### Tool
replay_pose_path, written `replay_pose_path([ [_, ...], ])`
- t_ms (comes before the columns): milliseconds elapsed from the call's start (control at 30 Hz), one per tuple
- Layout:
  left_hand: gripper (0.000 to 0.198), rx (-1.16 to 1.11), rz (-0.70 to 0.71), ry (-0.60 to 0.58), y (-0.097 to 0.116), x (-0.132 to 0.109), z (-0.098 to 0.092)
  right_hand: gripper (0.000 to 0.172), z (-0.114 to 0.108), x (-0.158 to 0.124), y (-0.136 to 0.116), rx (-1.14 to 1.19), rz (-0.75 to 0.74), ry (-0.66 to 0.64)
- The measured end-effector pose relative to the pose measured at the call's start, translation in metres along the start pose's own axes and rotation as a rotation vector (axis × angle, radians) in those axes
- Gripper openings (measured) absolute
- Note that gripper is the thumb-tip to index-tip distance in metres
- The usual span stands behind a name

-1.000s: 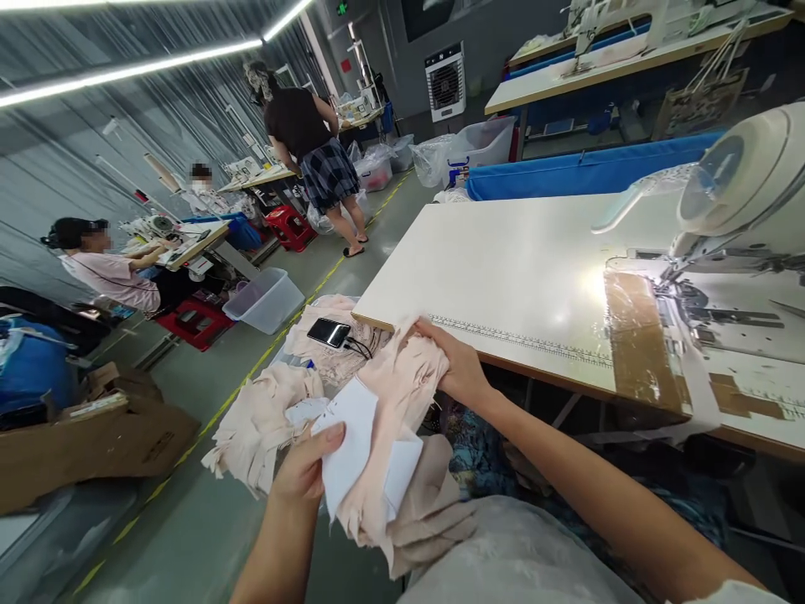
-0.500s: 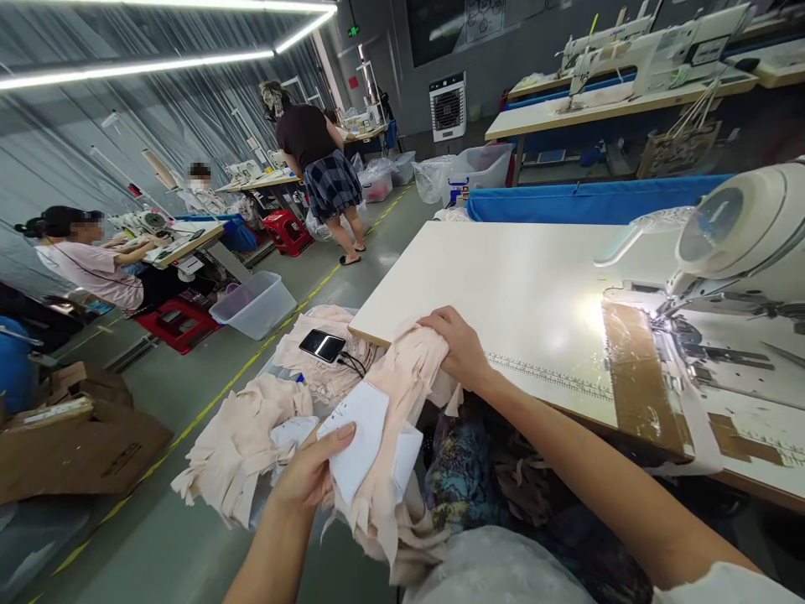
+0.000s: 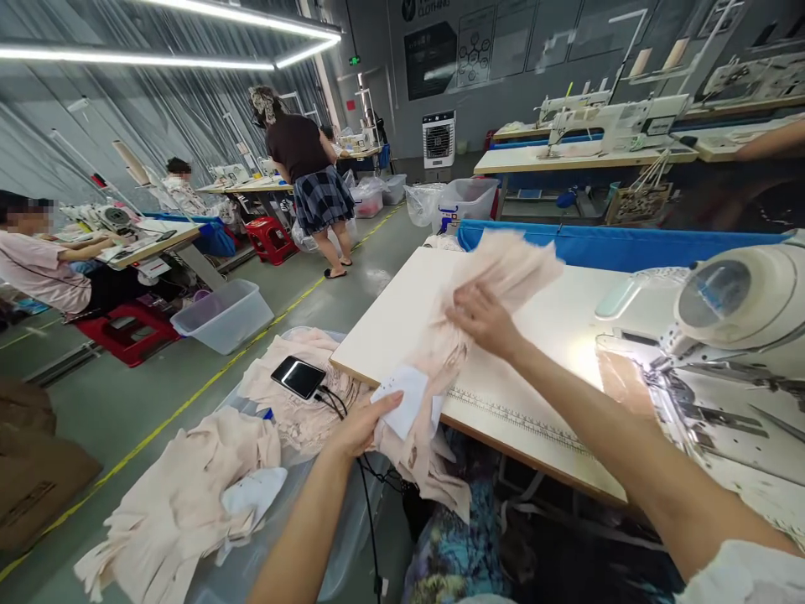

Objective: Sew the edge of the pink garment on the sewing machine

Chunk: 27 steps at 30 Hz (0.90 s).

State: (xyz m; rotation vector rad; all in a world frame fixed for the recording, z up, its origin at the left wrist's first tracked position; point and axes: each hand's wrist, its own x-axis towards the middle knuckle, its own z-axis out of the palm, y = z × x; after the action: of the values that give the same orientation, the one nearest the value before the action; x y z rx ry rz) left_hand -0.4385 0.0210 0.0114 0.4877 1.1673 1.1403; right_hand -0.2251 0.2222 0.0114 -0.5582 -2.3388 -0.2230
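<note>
A bundle of pale pink fabric pieces (image 3: 503, 268) lies partly on the white sewing table (image 3: 553, 335), its lower end hanging over the near edge. My right hand (image 3: 481, 319) grips the bundle's upper part over the tabletop. My left hand (image 3: 365, 424) pinches the lower end together with a white paper tag (image 3: 402, 398) at the table's edge.
A sewing machine (image 3: 735, 319) stands at the table's right. Left of the table sits a bin of pink fabric (image 3: 189, 503) with a black phone (image 3: 298, 377) and cable on top. A person in a plaid skirt (image 3: 311, 176) stands in the aisle; others sit at machines at left.
Both hands lifted the pink bundle from my lap up onto the table. My right hand swung forward over the tabletop, and the fabric's top spread out across it.
</note>
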Motion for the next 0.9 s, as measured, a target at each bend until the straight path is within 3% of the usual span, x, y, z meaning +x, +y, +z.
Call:
replay_pose_path([
  [100, 0.048, 0.038, -0.068, 0.020, -0.024, 0.011, -0.017, 0.034, 0.034, -0.030, 0.001, 0.091, 0.052, -0.202],
  [233, 0.054, 0.101, -0.018, -0.023, -0.034, 0.025, -0.018, 0.039, 0.046, -0.037, 0.014, 0.117, 0.053, -0.284],
  [400, 0.045, 0.214, 0.127, -0.027, -0.012, 0.055, -0.002, 0.042, 0.055, -0.018, 0.051, 0.130, 0.088, -0.345],
  [567, 0.032, 0.297, 0.112, 0.120, 0.019, 0.089, 0.006, 0.042, 0.074, 0.005, 0.092, 0.103, 0.144, -0.361],
  [733, 0.026, 0.226, 0.083, 0.216, 0.041, 0.106, -0.002, 0.042, 0.088, 0.027, 0.127, 0.068, 0.187, -0.396],
  [900, 0.025, 0.080, 0.218, 0.295, 0.043, 0.104, -0.020, 0.043, 0.098, 0.046, 0.155, 0.028, 0.250, -0.433],
])
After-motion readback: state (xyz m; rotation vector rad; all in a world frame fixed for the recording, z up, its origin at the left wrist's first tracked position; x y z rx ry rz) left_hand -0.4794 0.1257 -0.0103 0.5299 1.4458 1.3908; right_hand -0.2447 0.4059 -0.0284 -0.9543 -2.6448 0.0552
